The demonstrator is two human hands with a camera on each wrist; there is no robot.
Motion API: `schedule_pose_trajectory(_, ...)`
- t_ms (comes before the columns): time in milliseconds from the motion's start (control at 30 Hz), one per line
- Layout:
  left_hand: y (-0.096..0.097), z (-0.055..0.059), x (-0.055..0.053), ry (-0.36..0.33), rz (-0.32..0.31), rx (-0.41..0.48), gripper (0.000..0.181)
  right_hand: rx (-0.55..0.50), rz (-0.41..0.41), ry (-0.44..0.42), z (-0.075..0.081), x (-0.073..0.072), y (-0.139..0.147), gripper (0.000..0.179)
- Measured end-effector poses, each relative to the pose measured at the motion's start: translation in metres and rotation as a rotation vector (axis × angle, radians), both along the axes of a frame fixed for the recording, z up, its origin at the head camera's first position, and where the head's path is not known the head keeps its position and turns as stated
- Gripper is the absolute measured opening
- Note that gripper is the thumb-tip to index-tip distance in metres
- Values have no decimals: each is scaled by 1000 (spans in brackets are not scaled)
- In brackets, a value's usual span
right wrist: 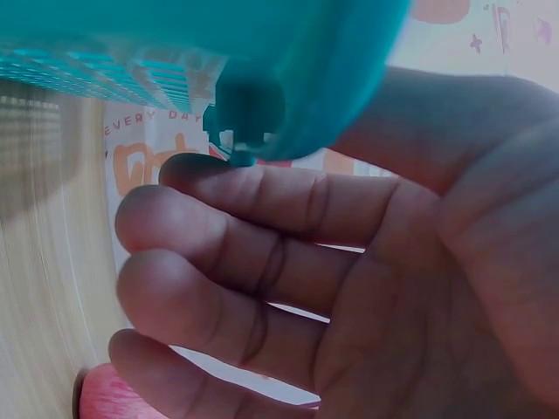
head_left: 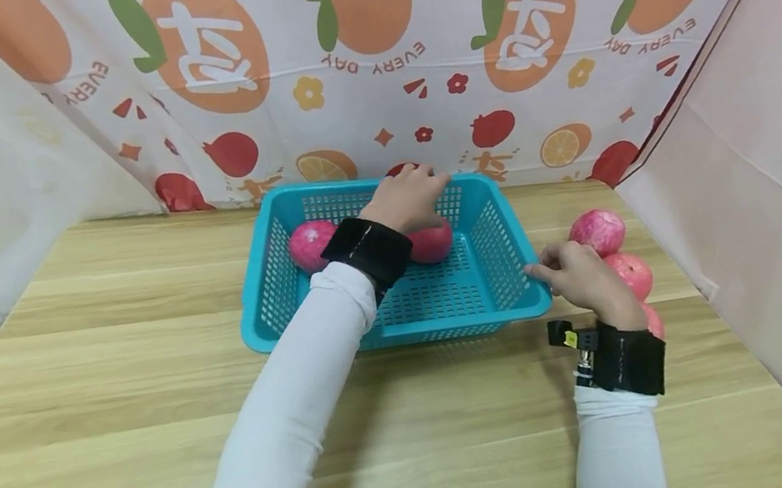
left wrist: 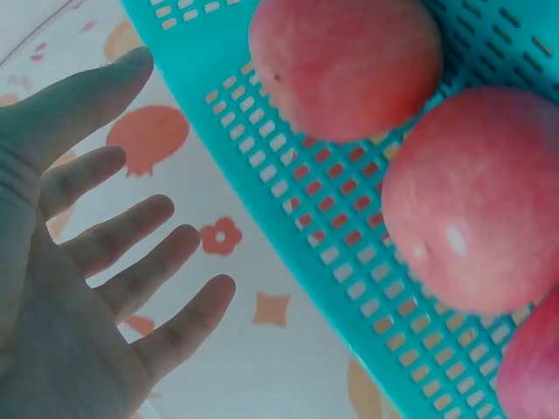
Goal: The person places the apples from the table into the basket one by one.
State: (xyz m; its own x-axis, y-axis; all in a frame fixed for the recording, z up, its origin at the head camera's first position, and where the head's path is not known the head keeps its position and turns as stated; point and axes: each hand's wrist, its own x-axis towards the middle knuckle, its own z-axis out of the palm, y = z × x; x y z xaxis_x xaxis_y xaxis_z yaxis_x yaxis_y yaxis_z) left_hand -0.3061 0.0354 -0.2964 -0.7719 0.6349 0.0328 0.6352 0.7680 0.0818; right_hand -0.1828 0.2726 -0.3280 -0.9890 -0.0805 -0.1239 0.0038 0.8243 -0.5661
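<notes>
right hand [head_left: 581, 276] pinched the near-right corner of the teal mesh basket [head_left: 463, 321], mid-frame; left hand [head_left: 405, 198] hung over its far side, fingers spread. round pink-red fruit [head_left: 311, 246] inside. pale striped wood table [head_left: 458, 436] below; fruit-print curtain [head_left: 383, 89], upper frame.

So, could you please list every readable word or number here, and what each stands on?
"EVERY DAY": repeated on the white fruit-print cloth.
White stylised characters on its orange fruits: I cannot read them.
Small yellow tag beside the black right wristband: too small to read.
</notes>
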Motion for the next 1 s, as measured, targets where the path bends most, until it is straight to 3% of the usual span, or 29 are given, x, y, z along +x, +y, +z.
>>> schedule_pose_trajectory(200,-18,4,1,-9,49,10,67,-6,17,-1,0,-1,-4,32)
schedule_pose_trajectory(633,-30,23,9,8,48,72,57,4,5,4,2,1,1,32)
schedule_pose_trajectory(1000,-51,21,14,-12,82,94,68,0,6,6,0,1,1,30)
